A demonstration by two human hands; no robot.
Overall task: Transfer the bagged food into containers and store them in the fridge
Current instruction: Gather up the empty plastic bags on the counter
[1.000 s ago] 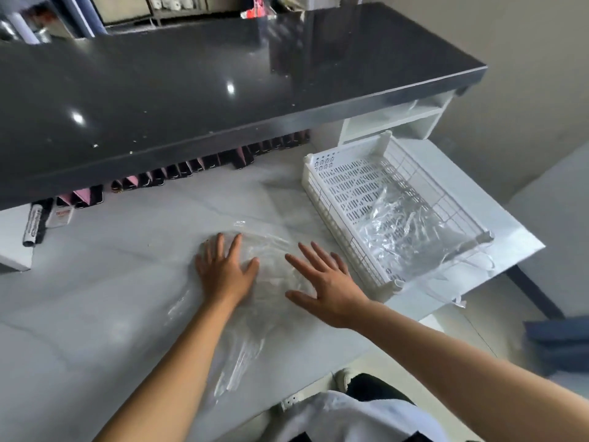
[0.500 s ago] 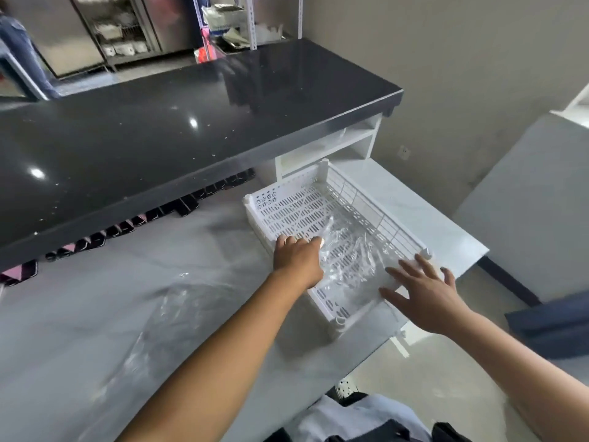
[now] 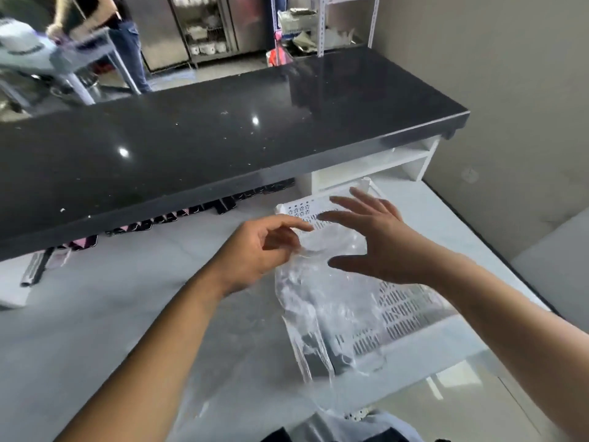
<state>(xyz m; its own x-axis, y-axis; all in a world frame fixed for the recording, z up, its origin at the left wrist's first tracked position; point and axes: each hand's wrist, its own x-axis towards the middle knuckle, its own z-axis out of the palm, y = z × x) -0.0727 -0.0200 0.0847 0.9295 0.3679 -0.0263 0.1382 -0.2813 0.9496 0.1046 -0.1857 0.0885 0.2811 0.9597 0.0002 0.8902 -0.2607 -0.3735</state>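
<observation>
Step in hand: handling an empty-looking clear bag. The left hand [image 3: 255, 250] pinches the bag [image 3: 318, 291] at its top edge; the bag hangs above the surface [image 3: 111, 314] and white basket [image 3: 411, 307]. The right hand [image 3: 379, 244] hovers beside it, fingers spread wide, holding nothing. Next move probably requires opening the bag mouth.

My left hand [image 3: 255, 250] is raised with fingers curled and the thumb and fingertips pinched together on something thin. My right hand [image 3: 376, 247] hovers just beside it, palm turned leftward, fingers spread wide and gripping nothing. Both bare forearms reach forward from the lower edge.
</observation>
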